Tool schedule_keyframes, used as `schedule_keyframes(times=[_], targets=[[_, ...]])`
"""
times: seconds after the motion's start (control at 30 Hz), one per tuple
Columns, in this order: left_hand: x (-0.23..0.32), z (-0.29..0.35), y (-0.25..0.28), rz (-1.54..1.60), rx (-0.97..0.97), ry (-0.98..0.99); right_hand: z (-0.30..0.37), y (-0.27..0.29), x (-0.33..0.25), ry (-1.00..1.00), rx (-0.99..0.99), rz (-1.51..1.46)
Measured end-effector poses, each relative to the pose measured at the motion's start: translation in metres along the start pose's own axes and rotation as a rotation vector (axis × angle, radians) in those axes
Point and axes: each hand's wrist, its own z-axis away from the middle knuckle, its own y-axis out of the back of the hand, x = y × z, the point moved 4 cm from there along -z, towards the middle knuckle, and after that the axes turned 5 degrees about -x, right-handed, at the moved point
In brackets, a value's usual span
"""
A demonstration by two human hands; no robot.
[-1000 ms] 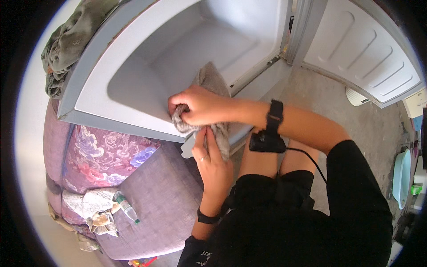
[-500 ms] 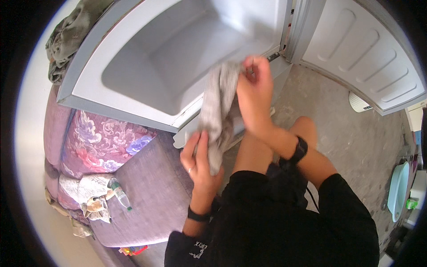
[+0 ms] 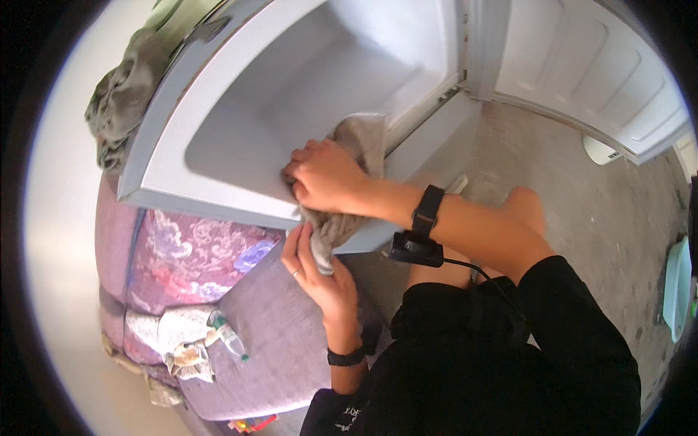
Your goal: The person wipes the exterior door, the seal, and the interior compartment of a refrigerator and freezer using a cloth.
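Note:
A grey-beige cloth (image 3: 361,138) hangs bunched over the lower rim of an open white fridge or freezer compartment (image 3: 254,94). My right hand (image 3: 326,176) is closed on the cloth's upper part at that rim, with the knuckles upward and the fingers partly hidden. Below it, my left hand (image 3: 318,272) pinches the cloth's lower end between thumb and fingers, just outside the compartment. Part of the cloth lies under my right hand and cannot be seen.
The compartment's white door (image 3: 582,73) stands wide at the right. A purple sofa (image 3: 269,327) with a flowered cushion (image 3: 189,254) is at the left, holding a plastic bottle (image 3: 229,336) and crumpled white fabric (image 3: 174,327). Grey-green fabric (image 3: 131,94) drapes at the upper left. A light blue basin (image 3: 677,291) stands far right.
My right hand has moved left and down from the cloth's raised upper end to the compartment's rim, closing on the cloth there. The cloth, stretched upright before, is now bunched.

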Motion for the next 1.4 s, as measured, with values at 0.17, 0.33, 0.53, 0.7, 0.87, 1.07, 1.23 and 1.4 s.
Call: schedule_keyframes(times=[0.17,0.33,0.53,0.7,0.87,1.07,1.23,1.4], targets=[[-0.001,0.029,-0.007,0.02,0.105,0.024,0.031,0.01,-0.021,0.161,0.24,-0.016],[-0.013,0.047,0.001,-0.026,0.194,0.039,0.057,0.013,-0.034,0.165,0.264,-0.209],[-0.006,0.001,0.045,0.004,0.443,-0.024,0.066,0.056,-0.059,0.138,0.539,-0.7],[0.031,-0.077,0.09,-0.062,0.584,-0.209,0.009,0.12,-0.076,0.294,0.989,-0.373],[0.029,-0.112,0.098,-0.047,0.683,-0.166,-0.039,0.122,-0.09,0.397,1.042,-0.236],[-0.049,-0.091,0.114,0.661,0.772,0.165,-0.043,0.072,-0.155,0.663,0.608,-0.139],[-0.035,-0.099,0.104,0.548,0.746,0.068,-0.036,0.105,-0.12,0.647,0.841,-0.117],[0.008,-0.129,0.102,0.127,0.633,-0.2,-0.042,0.122,-0.092,0.452,1.067,0.002]])
